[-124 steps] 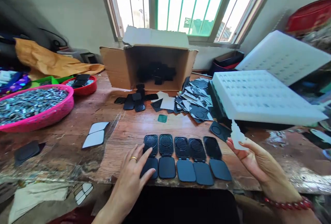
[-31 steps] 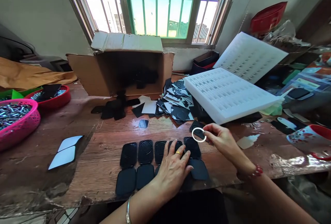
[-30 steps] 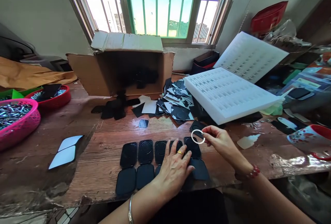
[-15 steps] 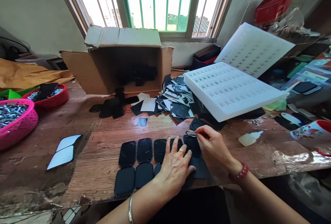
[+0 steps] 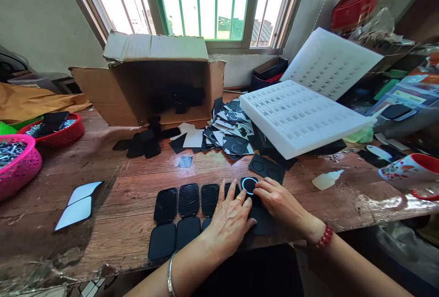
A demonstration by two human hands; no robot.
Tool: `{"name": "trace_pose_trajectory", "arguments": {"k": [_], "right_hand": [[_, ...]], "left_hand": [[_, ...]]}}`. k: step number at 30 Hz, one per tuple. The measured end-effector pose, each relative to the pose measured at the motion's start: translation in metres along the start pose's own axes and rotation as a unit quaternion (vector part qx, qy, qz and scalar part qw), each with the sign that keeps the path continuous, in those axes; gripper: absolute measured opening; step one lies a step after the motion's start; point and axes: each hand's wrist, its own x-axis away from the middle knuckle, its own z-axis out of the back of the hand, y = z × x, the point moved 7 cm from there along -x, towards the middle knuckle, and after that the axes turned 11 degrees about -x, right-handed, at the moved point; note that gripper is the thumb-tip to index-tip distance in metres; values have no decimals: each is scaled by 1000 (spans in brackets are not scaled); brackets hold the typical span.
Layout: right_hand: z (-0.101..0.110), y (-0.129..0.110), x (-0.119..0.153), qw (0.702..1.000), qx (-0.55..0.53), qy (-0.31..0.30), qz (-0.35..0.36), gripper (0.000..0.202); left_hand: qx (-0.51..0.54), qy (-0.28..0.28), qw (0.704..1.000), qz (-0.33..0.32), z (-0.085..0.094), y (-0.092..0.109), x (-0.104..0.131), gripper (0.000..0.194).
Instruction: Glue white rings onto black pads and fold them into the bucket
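Black hinged square cases [image 5: 166,205] lie unfolded in a row along the near edge of the table, each with a ridged upper half and a smooth lower half. Fingers spread, my left hand [image 5: 226,224] lies over the cases toward the right and hides parts of them. My right hand [image 5: 281,201] pinches the right edge of a thin pale ring [image 5: 248,178], which lies on the ridged half of the rightmost case [image 5: 249,186]. Just beyond that hand is a black sheet [image 5: 265,168] with circular cuts.
Behind the row lie a pile of cut sheets [image 5: 233,125], a cardboard box [image 5: 216,84] and a white foam tray [image 5: 302,118]. A small bottle [image 5: 327,180] and a mug [image 5: 399,173] stand right. Baskets of metal parts [image 5: 25,169] are left, near white cards [image 5: 73,212].
My right hand has brought the ring down and left, from above the rightmost case's far edge onto its ridged half. My left hand stays spread over the cases. The view has shifted slightly.
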Motion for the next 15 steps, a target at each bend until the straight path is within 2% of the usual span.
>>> {"name": "trace_pose_trajectory", "arguments": {"k": [6,11,13,15], "right_hand": [[4,8,5,999,1,20,-46,27],[3,4,-2,998,-3,-11,-66,26],[13,4,-12,997,-18,-27,-76,21],[38,13,-28,995,-32,-17,-96,17]], "left_hand": [[3,-40,999,-9,7,1,-7,34],[9,-64,998,0,11,3,-11,35],[15,-62,998,3,10,3,-11,37],[20,-51,998,-1,7,2,-10,43]]}}
